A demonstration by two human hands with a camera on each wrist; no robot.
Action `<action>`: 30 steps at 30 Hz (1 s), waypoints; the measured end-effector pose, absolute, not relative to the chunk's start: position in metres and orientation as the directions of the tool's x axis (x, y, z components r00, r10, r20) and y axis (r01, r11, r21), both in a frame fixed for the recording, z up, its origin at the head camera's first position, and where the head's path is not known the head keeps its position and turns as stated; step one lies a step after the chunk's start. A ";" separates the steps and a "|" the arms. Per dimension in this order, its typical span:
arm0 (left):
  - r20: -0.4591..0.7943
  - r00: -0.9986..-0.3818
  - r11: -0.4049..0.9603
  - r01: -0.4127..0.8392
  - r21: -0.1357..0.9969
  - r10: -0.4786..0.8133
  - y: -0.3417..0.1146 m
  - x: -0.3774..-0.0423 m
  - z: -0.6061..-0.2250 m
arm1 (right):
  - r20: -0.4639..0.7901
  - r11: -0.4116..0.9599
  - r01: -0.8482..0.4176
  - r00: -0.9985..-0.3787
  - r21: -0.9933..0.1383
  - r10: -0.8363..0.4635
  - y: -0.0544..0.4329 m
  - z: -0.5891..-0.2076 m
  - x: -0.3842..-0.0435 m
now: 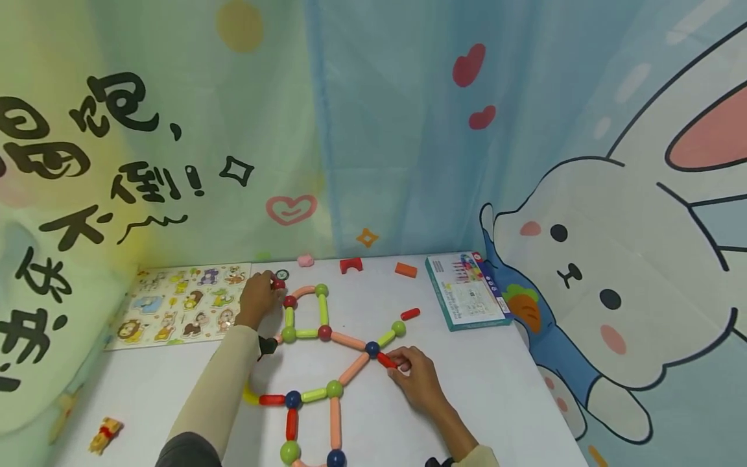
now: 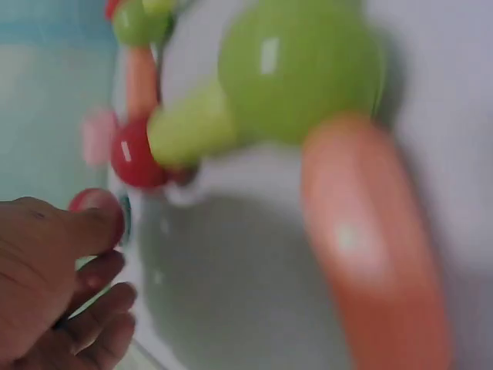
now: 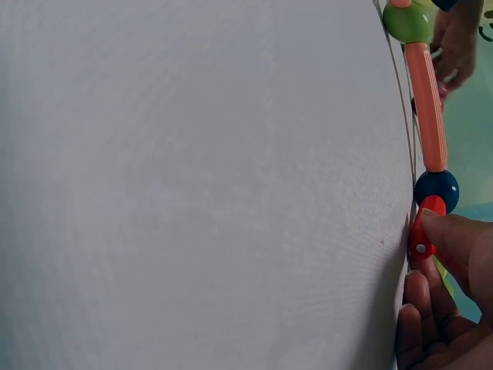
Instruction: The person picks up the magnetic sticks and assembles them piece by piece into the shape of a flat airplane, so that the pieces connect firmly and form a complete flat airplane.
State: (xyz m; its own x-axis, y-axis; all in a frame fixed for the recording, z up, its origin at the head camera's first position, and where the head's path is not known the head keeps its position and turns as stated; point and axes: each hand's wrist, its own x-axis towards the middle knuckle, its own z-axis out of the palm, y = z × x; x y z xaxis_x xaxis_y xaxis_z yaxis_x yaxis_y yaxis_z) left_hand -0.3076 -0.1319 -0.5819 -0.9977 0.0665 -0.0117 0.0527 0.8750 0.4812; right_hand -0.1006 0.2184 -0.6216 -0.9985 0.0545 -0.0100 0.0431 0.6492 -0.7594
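Note:
In the head view my left hand [image 1: 259,300] pinches a red ball [image 1: 279,283] beyond the upper left of a figure of magnetic-looking rods and balls. The left wrist view shows thumb and fingers on that ball [image 2: 98,213], clear of the tabletop pieces. My right hand [image 1: 418,377] pinches a short red rod [image 1: 386,360], whose far end meets a dark blue ball [image 1: 372,349]. A small silvery dot marks the near end of this rod [image 3: 422,240] in the right wrist view. Orange and green rods also join the blue ball. My left forearm hides part of the figure.
A loose red rod [image 1: 410,313] lies by a green ball [image 1: 399,328]. An animal sticker board [image 1: 175,305] is at left, a boxed set [image 1: 469,290] at back right. Small blocks [image 1: 351,264] line the rear edge; a bear figurine [image 1: 106,435] lies front left.

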 end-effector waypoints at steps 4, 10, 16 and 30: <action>0.106 -0.986 0.817 0.164 0.553 0.126 -0.100 -0.287 -0.573 | -0.005 0.644 0.043 -0.998 -0.764 0.061 0.218 -0.620 -0.101; 0.176 -0.935 0.757 0.353 0.550 0.309 -0.034 -0.247 -0.565 | -0.004 0.640 0.048 -0.998 -0.767 0.070 0.219 -0.619 -0.101; 0.048 -0.914 0.761 0.363 0.538 0.403 0.008 -0.230 -0.586 | -0.017 0.639 0.053 -0.998 -0.768 0.063 0.218 -0.620 -0.101; 0.035 -0.894 0.747 0.395 0.535 0.447 0.009 -0.223 -0.599 | 0.048 0.596 -0.009 -0.998 -0.803 0.050 0.217 -0.610 -0.114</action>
State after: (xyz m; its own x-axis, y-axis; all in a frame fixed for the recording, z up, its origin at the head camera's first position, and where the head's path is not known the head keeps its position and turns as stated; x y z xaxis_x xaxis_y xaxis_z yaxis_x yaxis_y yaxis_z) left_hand -0.2234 0.0092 -0.5991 -0.8938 0.4470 0.0348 0.3945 0.7473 0.5346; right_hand -0.1139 0.2168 -0.6103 -0.9976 0.0497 0.0476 -0.0086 0.5960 -0.8029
